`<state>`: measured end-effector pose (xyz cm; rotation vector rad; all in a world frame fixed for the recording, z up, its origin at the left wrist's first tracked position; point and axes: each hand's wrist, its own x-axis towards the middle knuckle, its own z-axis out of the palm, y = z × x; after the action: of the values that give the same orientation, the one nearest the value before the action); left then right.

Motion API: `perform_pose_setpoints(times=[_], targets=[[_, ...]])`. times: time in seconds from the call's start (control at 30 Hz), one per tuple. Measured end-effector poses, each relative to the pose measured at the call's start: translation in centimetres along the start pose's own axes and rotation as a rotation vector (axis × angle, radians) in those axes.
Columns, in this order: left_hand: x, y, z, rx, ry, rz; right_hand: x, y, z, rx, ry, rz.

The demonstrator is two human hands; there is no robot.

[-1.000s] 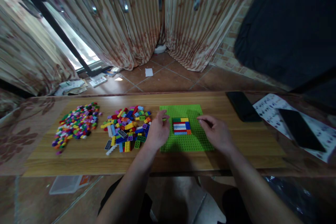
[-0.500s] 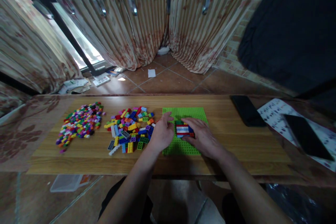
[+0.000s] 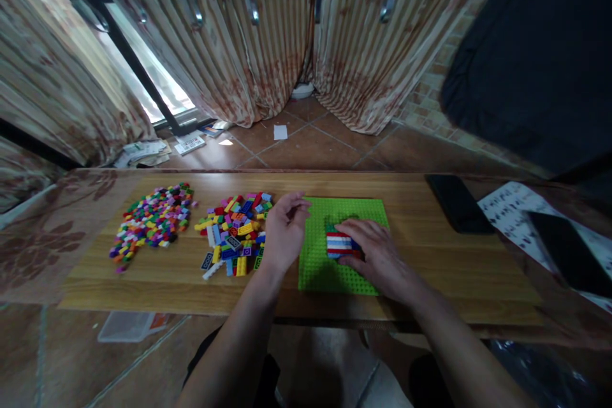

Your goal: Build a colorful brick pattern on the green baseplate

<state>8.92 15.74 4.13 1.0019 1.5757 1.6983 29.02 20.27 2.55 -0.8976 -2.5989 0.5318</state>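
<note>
My right hand is curled round a block of joined bricks, its thumb on the near side and its fingers over the far side. Red, white and light blue stripes show on the block, with green at its far edge and dark blue partly under the fingers. The block is on or just above a light green studded baseplate; I cannot tell whether it is pressed on. My left hand hovers beside the plate's left edge, fingers loosely bent and apart from the thumb, with nothing visible in it.
Left of the plate lies a pile of larger bricks, partly behind my left hand. Farther left is a heap of small bricks. A black phone, a printed sheet and a second dark device lie to the right.
My left hand has drawn back to the left, away from the block, and its fingers have bent more. My right hand keeps its hold. The whole view has shifted slightly.
</note>
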Motion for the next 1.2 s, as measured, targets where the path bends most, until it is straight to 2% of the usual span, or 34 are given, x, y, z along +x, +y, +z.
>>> perform_pose_setpoints(times=[0.13,0.37,0.6,0.73,0.9,1.07,1.2], targets=[[0.0,0.0,0.0,-0.007,0.005,-0.019,-0.2,0.5,1.0,-0.009,-0.034,-0.002],[0.0,0.0,0.1,-0.042,0.034,-0.027,0.4,-0.7,1.1,-0.037,0.131,0.044],[0.3,0.4,-0.7,-0.056,0.092,-0.037,2.6,-1.7,1.9,-0.09,0.166,0.127],[-0.5,-0.3,0.2,-0.045,0.024,-0.046,3.0,-2.0,2.7,-0.136,0.142,0.112],[-2.4,0.0,2.0,0.087,-0.174,0.033,3.0,-1.6,3.6,-0.179,0.132,0.091],[-3.0,1.1,2.4,0.355,-0.179,0.163,3.1,-1.1,4.4,-0.189,0.122,0.065],[-3.2,0.7,2.6,0.541,-0.246,0.285,3.1,-1.0,5.2,-0.149,0.122,0.02]])
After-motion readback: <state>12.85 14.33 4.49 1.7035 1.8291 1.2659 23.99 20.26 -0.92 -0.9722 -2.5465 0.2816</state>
